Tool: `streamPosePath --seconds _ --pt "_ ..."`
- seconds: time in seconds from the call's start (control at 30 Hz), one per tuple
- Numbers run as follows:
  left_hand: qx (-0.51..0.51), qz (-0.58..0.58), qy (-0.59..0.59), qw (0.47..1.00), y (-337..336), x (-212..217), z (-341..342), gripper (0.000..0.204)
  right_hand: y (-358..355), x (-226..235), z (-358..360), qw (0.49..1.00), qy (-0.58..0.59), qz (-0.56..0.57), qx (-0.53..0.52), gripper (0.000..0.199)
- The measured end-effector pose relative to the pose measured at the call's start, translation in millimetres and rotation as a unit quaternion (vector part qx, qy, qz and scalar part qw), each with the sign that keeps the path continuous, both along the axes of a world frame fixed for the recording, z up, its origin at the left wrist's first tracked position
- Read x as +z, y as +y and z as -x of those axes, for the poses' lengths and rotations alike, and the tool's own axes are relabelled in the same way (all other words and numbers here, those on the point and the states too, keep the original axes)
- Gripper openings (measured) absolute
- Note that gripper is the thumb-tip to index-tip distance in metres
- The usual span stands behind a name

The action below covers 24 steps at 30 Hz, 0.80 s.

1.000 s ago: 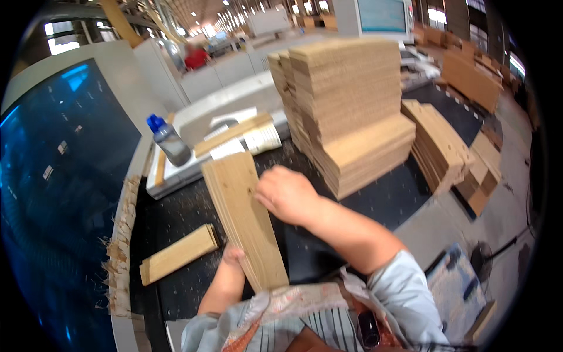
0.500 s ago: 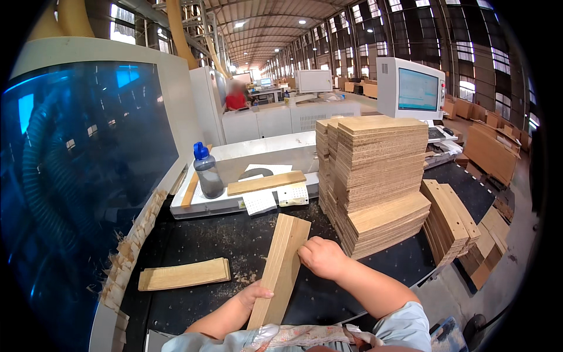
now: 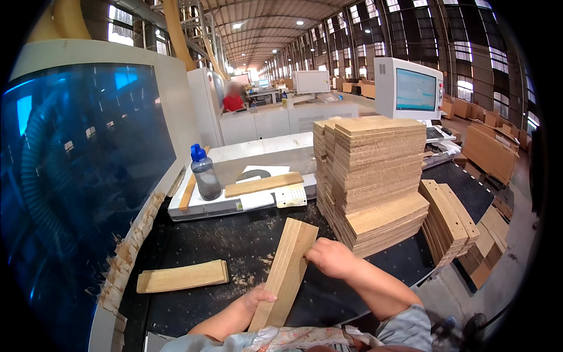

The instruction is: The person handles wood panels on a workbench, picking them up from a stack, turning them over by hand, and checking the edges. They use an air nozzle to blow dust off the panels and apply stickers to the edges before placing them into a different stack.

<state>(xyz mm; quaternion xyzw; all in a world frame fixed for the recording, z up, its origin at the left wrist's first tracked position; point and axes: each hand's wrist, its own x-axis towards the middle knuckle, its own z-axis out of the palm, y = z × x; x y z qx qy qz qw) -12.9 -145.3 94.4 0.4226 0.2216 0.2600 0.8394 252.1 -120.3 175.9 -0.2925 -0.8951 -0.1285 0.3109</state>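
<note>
While the left hand (image 3: 256,297) grips wooden boards (image 3: 291,268) low on their left, right hand (image 3: 332,258) curled at their upper right edge, grip unclear, boards slanted over black bench (image 3: 190,246), blue-capped bottle (image 3: 206,179) beyond, contents unclear

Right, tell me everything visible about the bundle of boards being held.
The bundle of boards is several long, narrow, pale-brown pieces that look like wood, stacked face to face; their layered edges show along the left side. It slants, far end to the right, over the dark tabletop. The left grip clasps its left side, thumb on the broad face; the right grip touches the right edge with its fingers. Its near end runs down to the person's clothing, where contact is unclear.
</note>
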Motion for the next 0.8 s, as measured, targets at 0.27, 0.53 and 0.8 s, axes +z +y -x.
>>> streamPosePath --seconds 0.27,0.53,0.8 --pt "-0.015 0.014 -0.025 0.999 -2.1 3.1 -5.8 0.077 -1.2 -3.7 -1.2 0.998 0.027 -0.051 -0.003 0.016" --pt "-0.023 -0.009 -0.037 0.999 3.9 -8.4 -3.8 0.074 -2.5 -3.8 -0.6 0.999 0.036 -0.017 -0.015 0.016" --pt "0.006 -0.009 0.001 1.000 -5.8 2.1 -8.0 0.074 -13.3 -8.6 9.9 0.994 0.041 0.009 -0.102 0.020"
